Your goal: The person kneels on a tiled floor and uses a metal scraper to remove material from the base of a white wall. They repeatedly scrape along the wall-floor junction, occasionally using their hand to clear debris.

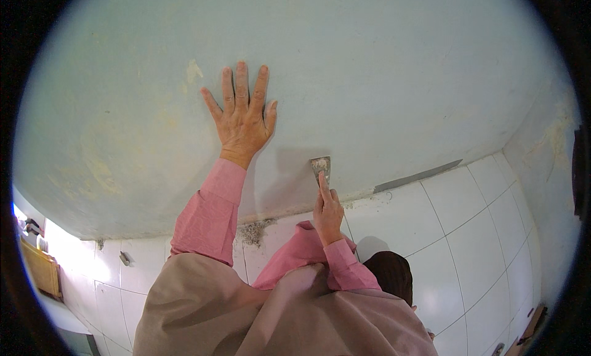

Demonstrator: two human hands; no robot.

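Against the pale blue-green wall [381,79], the left hand [242,127] lies flat, fingers spread. To its right and lower, the putty knife [320,164] sits at the wall's lower part in the right hand [329,213], index finger extended along the blade, other fingers curled in. Expected handling: light, stiff, not fragile; grip at the handle. Long axis: near-vertical in view, blade edge upward, leaning slightly left

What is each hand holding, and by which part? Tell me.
The right hand grips a scraper by its handle end; the left hand holds nothing.
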